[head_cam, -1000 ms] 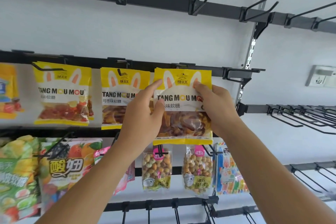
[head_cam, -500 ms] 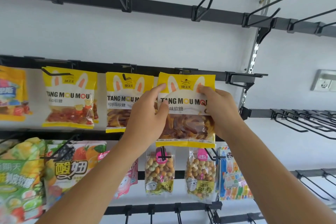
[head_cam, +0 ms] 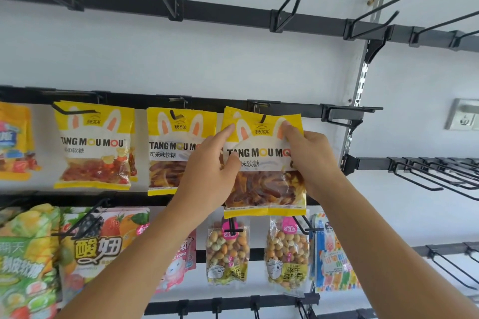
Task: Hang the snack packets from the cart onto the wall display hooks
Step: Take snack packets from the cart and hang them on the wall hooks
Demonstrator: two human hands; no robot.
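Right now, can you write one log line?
step: hanging | left hand + right hand: gripping yellow plastic gummy packet | black metal hook: through packet hole

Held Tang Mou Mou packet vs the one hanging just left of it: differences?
The held packet is gripped by the left hand and right hand; the hanging packet is untouched. The held packet tilts with a crumpled top corner; the hanging packet hangs straight and flat. The held packet looks nearer and larger. Both share the yellow rabbit-ear design and dark gummies.

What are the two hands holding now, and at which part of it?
Both hold one yellow gummy packet: left hand grips its left edge, right hand its right edge, fingertips near the top.
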